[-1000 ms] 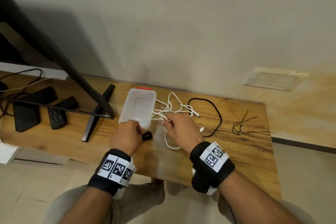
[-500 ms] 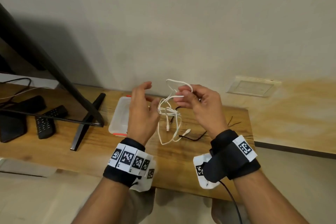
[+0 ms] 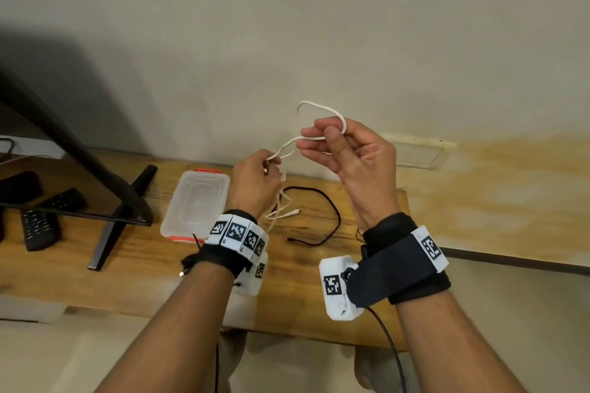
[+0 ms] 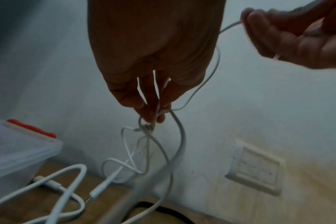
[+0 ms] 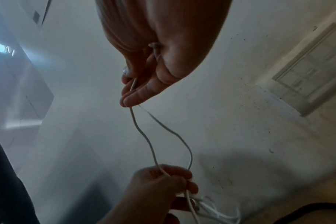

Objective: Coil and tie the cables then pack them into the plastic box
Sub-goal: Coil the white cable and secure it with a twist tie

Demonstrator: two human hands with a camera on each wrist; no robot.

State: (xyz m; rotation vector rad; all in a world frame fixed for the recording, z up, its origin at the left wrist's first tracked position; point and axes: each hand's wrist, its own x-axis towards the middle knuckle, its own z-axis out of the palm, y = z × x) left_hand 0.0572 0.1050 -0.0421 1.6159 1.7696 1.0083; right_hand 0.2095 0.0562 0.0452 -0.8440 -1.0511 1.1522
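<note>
Your left hand (image 3: 255,183) pinches the tangled white cable (image 4: 159,145) above the desk (image 3: 306,297); your right hand (image 3: 348,153) grips a loop. Pull harder and the knot may tighten. The plastic box (image 3: 194,201) sits lower left.

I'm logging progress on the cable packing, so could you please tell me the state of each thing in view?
White cable: tangled, lifted, a loop held up, ends trailing on the desk.
Left hand: grips the white cable's bunch.
Right hand: pinches the loop.
Black cable: loose on the desk, uncoiled.
Plastic box: open on the desk, no cables inside.
</note>
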